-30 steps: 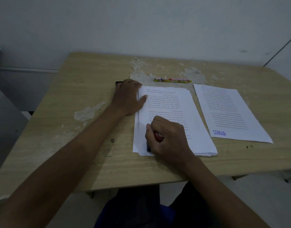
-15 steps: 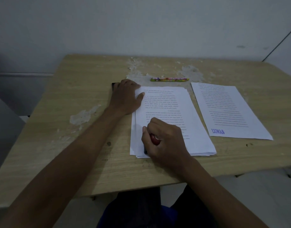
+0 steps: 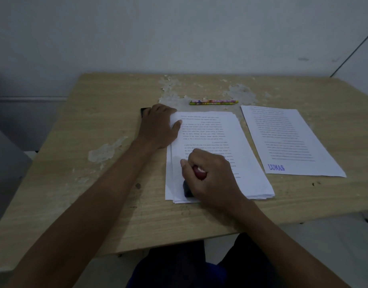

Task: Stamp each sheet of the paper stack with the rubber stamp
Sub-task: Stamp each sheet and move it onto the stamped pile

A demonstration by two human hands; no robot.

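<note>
The rubber stamp (image 3: 191, 185) stands on the near left corner of the paper stack (image 3: 216, 146). It has a red top and a black bottom. The black bottom touches the top sheet. The right hand (image 3: 212, 175) is curled tight around the red top, so most of the stamp is hidden.

The paper stack lies in the middle of the table (image 3: 108, 183). The words on the top sheet are upside down. The left hand (image 3: 160, 126) lies at the far left corner of the stack. Its thumb rests on the top sheet. Its fingers cover a small black thing (image 3: 144, 111) on the table, but I cannot tell if they hold it.

To the right of the stack lies one sheet alone (image 3: 291, 140), just beside it. It has a blue word, LUNAS, on its near left corner. Past the stack, on the far side, lie two bright pencils (image 3: 213, 102) side by side. The table top has worn, peeling spots. A pale wall (image 3: 179, 34) stands behind the table.
</note>
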